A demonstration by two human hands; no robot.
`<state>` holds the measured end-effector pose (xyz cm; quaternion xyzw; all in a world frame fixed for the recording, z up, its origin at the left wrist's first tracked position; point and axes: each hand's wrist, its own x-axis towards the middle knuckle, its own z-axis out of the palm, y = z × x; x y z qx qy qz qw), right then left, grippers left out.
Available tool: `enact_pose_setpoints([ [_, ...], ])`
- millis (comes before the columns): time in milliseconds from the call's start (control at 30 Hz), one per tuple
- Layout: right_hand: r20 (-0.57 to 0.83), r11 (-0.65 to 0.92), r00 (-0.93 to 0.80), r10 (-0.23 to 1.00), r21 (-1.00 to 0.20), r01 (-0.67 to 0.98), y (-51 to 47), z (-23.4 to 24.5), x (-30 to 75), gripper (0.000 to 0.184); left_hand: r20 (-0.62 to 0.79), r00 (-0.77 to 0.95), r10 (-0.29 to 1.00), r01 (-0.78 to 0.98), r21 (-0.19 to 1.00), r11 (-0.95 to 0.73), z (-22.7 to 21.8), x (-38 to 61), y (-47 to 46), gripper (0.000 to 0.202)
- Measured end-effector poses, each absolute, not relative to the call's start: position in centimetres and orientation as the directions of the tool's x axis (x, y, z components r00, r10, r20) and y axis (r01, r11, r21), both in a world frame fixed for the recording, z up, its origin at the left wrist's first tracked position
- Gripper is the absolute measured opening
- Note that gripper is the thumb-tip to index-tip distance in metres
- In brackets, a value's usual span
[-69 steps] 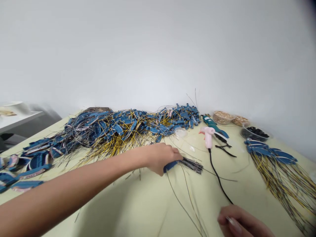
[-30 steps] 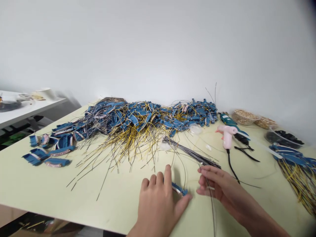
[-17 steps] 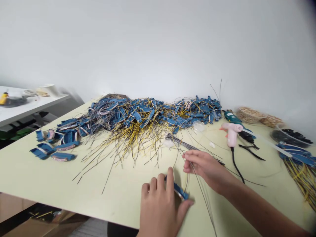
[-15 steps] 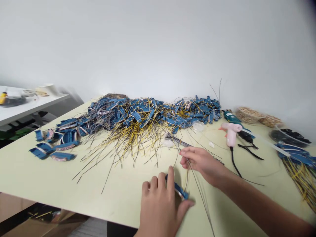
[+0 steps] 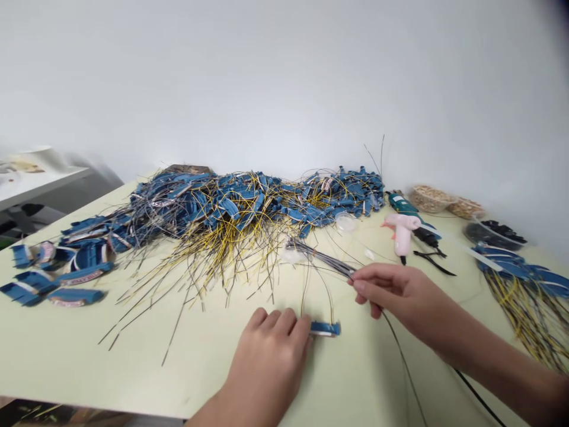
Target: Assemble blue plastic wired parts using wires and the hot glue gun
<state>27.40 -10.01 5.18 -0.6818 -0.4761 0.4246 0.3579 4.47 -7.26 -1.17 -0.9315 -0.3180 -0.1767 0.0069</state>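
Note:
My left hand (image 5: 275, 350) rests low on the table, its fingers curled over one end of a small blue plastic piece (image 5: 325, 328) with a white edge. Two thin wires (image 5: 329, 290) rise from that piece and arc back towards the pile. Thumb and fingertips of my right hand (image 5: 386, 290) are pinched at the near end of a bundle of thin grey wires (image 5: 324, 258). A long dark wire (image 5: 406, 370) trails from below the right fingers towards the front edge. How many wires the pinch holds is hidden.
A large heap of blue pieces (image 5: 235, 204) with yellow and black wires spans the back. Loose blue pieces (image 5: 75, 296) lie at left. At right are a pink glue gun (image 5: 403, 232), a green tool (image 5: 401, 203), bowls (image 5: 429, 200) and another wired bunch (image 5: 524, 267).
My right hand has moved right, to the end of the grey wire bundle. My left fingers have curled in on the blue piece, which now lies straighter across. The view has shifted right.

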Motion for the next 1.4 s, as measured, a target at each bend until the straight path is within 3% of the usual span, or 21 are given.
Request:
enact_pose_setpoints([
  [267, -0.347, -0.389, 0.185, 0.919, -0.871, 0.300, -14.0, 0.7, 26.4, 0.031, 0.409, 0.745, 0.526, 0.512, 0.154, -0.845, -2.9, 4.6, -7.7, 0.009],
  [633, -0.030, -0.185, 0.376, 0.926, -0.905, 0.384, -17.7, -3.4, 24.3, 0.027, 0.457, 0.759, 0.464, 0.456, 0.136, -0.879, -3.7, 4.6, -8.0, 0.013],
  [867, -0.016, -0.264, 0.474, 0.880, -0.847, 0.461, -17.9, -3.3, 23.5, 0.030, 0.501, 0.768, 0.399, 0.392, 0.126, -0.911, -3.9, 4.1, -8.5, 0.021],
  [1167, 0.150, -0.199, 0.443, 0.884, -0.736, 0.647, -18.2, -3.3, 22.6, 0.017, 0.522, 0.771, 0.364, 0.345, 0.138, -0.928, -3.8, 3.9, -8.8, 0.024],
  [1400, 0.104, -0.265, 0.489, 0.866, -0.735, 0.624, -18.6, -2.7, 23.1, 0.021, 0.520, 0.782, 0.343, 0.319, 0.140, -0.937, -3.5, 3.9, -8.7, 0.024],
])
